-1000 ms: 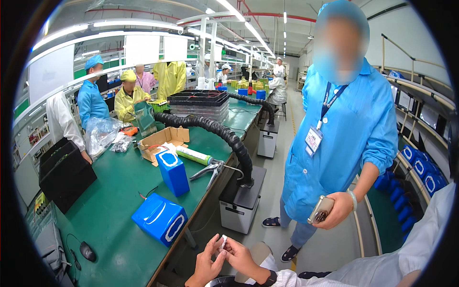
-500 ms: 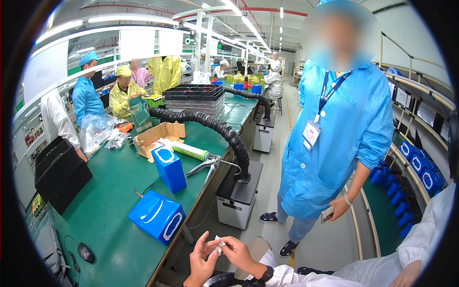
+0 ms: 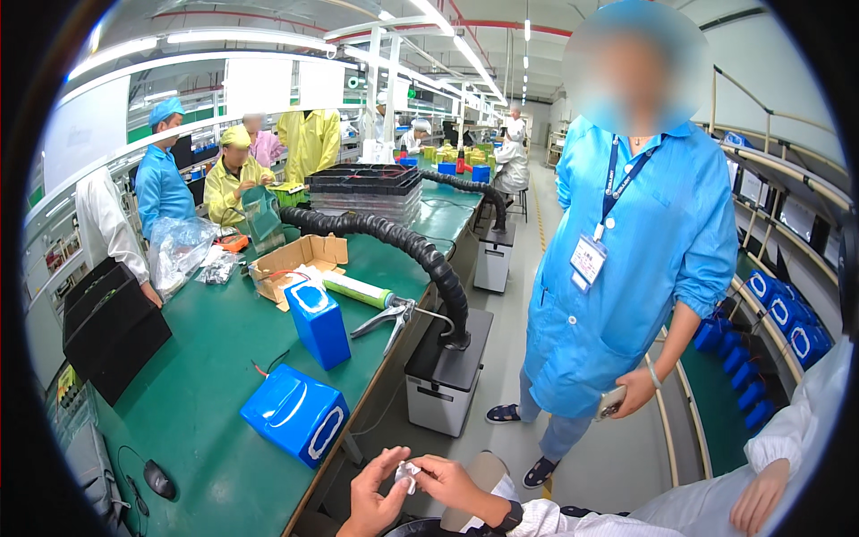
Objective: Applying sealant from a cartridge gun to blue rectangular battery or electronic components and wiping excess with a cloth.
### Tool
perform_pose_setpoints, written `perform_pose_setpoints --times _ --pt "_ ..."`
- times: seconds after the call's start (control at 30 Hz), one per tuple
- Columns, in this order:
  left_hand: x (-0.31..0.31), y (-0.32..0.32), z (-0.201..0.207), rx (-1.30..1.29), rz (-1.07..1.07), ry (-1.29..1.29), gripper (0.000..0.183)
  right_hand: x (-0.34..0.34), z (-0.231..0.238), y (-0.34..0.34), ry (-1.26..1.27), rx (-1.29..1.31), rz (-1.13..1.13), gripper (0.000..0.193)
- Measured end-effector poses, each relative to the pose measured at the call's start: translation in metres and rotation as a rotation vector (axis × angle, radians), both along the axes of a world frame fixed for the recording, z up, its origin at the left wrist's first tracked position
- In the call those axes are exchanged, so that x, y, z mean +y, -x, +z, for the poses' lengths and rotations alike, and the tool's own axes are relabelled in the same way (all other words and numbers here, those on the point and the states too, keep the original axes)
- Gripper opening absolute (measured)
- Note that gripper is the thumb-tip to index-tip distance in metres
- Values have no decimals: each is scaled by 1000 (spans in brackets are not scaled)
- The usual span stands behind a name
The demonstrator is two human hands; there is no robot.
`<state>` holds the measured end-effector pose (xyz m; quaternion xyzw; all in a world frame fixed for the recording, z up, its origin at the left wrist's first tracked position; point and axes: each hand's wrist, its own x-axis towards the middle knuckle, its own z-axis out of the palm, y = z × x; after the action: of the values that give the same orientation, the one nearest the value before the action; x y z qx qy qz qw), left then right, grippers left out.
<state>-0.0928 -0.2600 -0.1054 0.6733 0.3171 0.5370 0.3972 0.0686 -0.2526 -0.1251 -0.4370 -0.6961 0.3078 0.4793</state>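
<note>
White, crumpled tissue-like scrap (image 3: 409,474) is projecting leftward from the pinching right hand (image 3: 452,488) toward the half-open left hand (image 3: 372,503), beyond the worktop (image 3: 201,416)'s right edge.

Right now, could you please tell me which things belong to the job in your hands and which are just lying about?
Apparently in the job:
- crumpled white scrap, at the fingers of the left hand and right hand

Seemingly just lying about, on the table:
- upright blue block
- nearer blue block
- caulking gun
- mouse
</note>
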Motion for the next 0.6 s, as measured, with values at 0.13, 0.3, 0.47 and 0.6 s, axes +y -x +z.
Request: perform_pose_setpoints --times 0.13,0.3,0.47,0.6 --pt "-4 -2 18 186 4 -91 36 -1 3 -4 399 256 159 20" --pt "1 -2 18 224 3 -210 37 3 -10 -10 527 500 240 21" --pt "-3 -3 13 182 -65 -50 46 3 -6 -15 532 513 197 20" --pt "-2 0 7 192 -58 -36 47 4 -7 -18 532 517 256 22"
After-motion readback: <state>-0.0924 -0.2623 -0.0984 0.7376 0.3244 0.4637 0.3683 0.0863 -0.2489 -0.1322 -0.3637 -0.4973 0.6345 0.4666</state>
